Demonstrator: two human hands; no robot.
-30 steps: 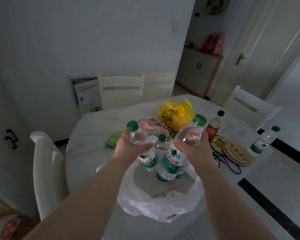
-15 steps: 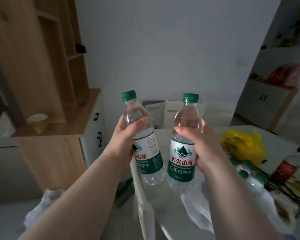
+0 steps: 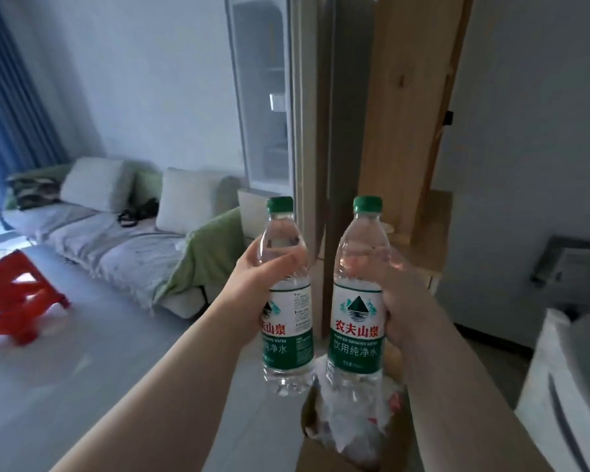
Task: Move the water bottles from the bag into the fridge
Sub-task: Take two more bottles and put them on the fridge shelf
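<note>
Two water bottles are held upright, side by side and slightly apart, in front of the person, one in each hand. Both forearms are stretched forward from the bottom of the view, bare, converging toward the centre.

The left hand is wrapped around the upper body of the left bottle, the thumb laid across the front just above the label, the fingers closed behind it. The right hand is closed on the right bottle from the side at 3 o'clock, its fingers seen faintly through the clear plastic near the shoulder. Both bottles are capped in green and carry white and green labels with red characters.

Straight ahead at 12 o'clock, beyond the bottles, the tall pale fridge is seen, with a glass-fronted panel on its left side and a wooden cabinet just beside it at 1 o'clock. At 9 o'clock a sofa with pale cushions and a green throw is set against the wall, and a red stool stands on the grey floor near it. Below the bottles at 6 o'clock, crumpled plastic in a cardboard box is visible.
</note>
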